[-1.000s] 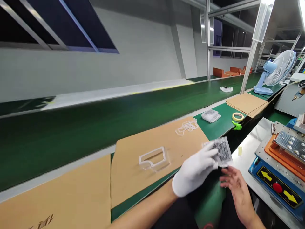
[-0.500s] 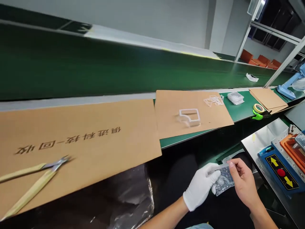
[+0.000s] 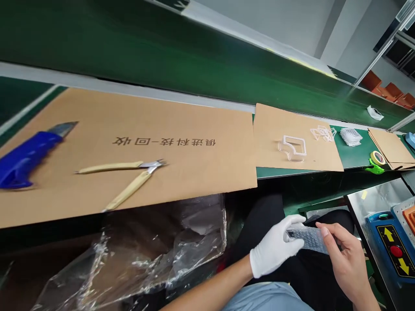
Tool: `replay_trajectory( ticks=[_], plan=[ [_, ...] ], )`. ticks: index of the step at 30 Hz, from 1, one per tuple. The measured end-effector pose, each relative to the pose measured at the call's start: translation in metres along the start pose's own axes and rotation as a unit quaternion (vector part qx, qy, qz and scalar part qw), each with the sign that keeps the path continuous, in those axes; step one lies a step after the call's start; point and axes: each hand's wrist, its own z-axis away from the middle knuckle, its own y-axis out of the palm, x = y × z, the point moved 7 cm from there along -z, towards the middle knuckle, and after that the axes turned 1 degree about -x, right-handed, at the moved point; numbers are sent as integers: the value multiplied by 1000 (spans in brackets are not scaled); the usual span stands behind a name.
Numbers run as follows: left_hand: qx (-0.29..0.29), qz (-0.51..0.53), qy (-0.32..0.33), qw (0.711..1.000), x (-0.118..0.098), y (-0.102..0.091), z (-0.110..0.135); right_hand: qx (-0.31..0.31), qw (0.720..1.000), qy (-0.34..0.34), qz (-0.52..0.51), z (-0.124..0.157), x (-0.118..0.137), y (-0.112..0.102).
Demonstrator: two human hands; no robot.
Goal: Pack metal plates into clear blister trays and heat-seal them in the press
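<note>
A white-gloved left hand and a bare right hand pinch a dimpled plastic sheet between them above dark trousers. Left of the grip, wooden-handled snips and a blue utility knife lie on kraft cardboard on the green bench.

A long green conveyor belt below a pale grey wall, orange furniture in the far distance.
</note>
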Motion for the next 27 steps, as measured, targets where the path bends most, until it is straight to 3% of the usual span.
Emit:
replay_trajectory(
  ticks=[4,6,8,11,14,16,18,21,24,27],
  plan=[
    [-2,-114,32,993,-5,3,-1,-59,997,1,53,0,-4,1],
    [-4,-188,88,978,-18,3,-2,-59,996,-7,59,-2,-5,5],
    [3,-248,104,963,-26,0,-3,-53,997,-16,63,-5,-8,3],
    [2,-265,31,964,-25,-12,-2,-94,990,-22,101,-11,-24,-17],
    [-4,-219,-13,976,-27,-24,3,-125,981,-13,151,-18,-48,-37],
    [-5,-205,-5,979,-33,-25,5,-68,990,-10,123,-23,-63,-30],
    [1,-210,18,978,-37,-20,5,39,999,-12,26,-24,-70,-5],
    [28,-213,72,974,-36,-7,1,176,976,7,-131,-20,-70,40],
    [32,-183,64,980,-16,-3,-4,217,958,19,-188,-20,-69,67],
    [-17,-39,-18,999,15,-25,1,187,959,13,-212,-29,-70,70]
  ],
)
